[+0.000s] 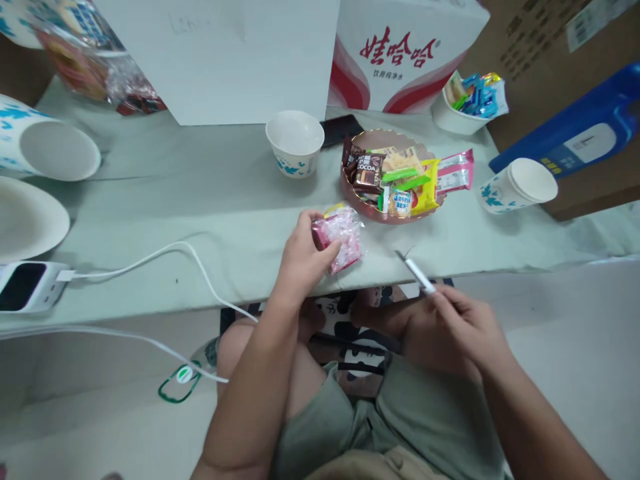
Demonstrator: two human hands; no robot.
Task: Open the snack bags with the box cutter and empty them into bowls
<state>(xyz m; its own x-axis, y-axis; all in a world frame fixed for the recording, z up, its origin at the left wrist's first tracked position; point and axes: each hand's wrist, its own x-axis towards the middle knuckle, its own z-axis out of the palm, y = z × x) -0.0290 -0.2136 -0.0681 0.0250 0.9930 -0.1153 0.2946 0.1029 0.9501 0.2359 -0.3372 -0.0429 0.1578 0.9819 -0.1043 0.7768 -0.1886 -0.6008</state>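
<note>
My left hand (307, 250) is closed around a pink packet in clear crinkled plastic (346, 235), with a bit of yellow at its top, at the table's front edge. To the right, my right hand (463, 317) grips a slim white-handled knife (420, 275), its thin dark metal tip pointing up and left, apart from the packet. Just behind the packet, a brownish scalloped bowl (367, 208) bears several wrapped snacks, among them a brown cocoa packet (370, 172) and a pink-and-white one (455, 171).
A paper cup (295, 143) stands beside a black phone (343, 130). On the right are stacked cups (517, 185), a blue bottle (575, 133) and a white tub (457, 120) of packets. A white cable (185, 245) runs from a power bank (30, 287) over the table edge.
</note>
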